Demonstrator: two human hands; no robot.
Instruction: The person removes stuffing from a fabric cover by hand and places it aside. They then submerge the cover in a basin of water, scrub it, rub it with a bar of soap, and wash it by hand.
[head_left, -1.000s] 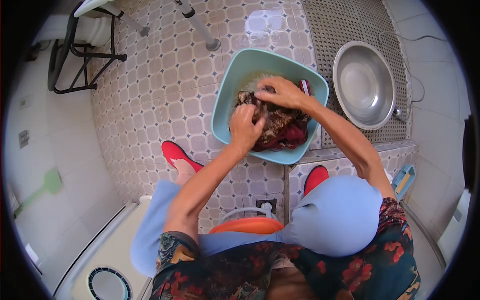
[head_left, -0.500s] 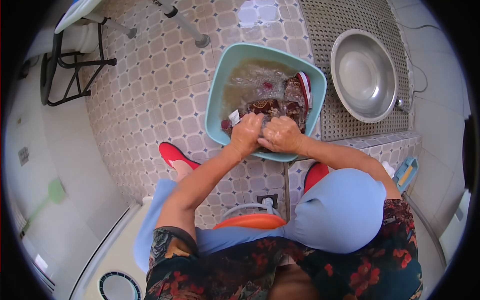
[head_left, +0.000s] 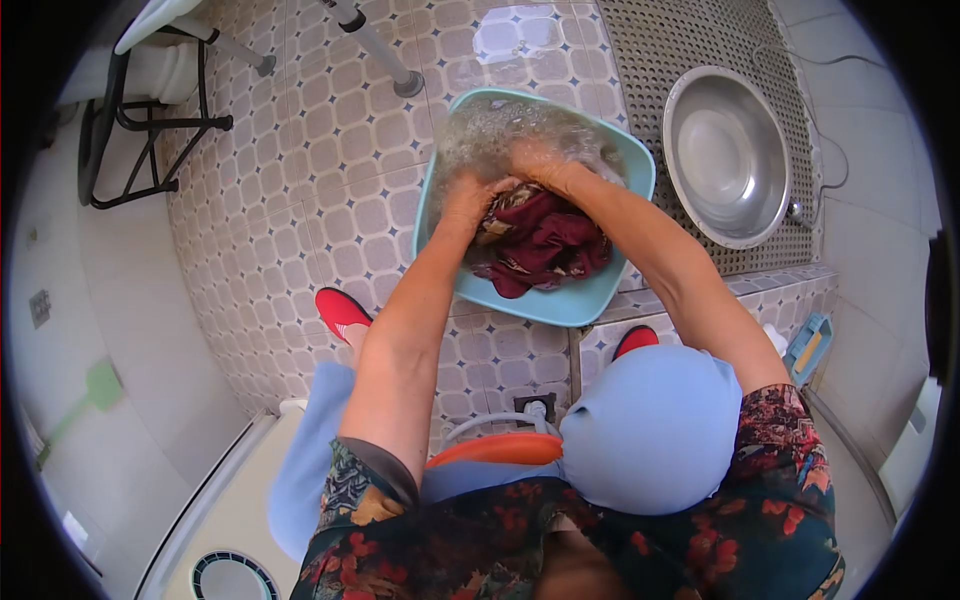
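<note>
A light-blue square basin [head_left: 590, 305] stands on the floor, holding murky, splashing water and a maroon patterned garment [head_left: 555, 245]. The wet cloth is bunched in the near half of the basin. My left hand [head_left: 467, 198] is at the left side of the cloth, touching it, with its fingers blurred by water. Further in, my right hand [head_left: 540, 162] reaches into the foam beyond the cloth, its fingers mostly under water. Whether either hand grips the garment is hidden.
A steel bowl [head_left: 728, 155] rests on a perforated mat [head_left: 650, 90] to the right. At the upper left are a black-framed stool [head_left: 150, 125] and a grey metal leg [head_left: 380, 55]. An orange basin [head_left: 495, 450] and a drain hose [head_left: 537, 408] lie near my knees.
Both hands have moved forward from the basin's near rim into the far water, which now foams and splashes. The garment is now bunched nearer to me, with its plain maroon side showing.
</note>
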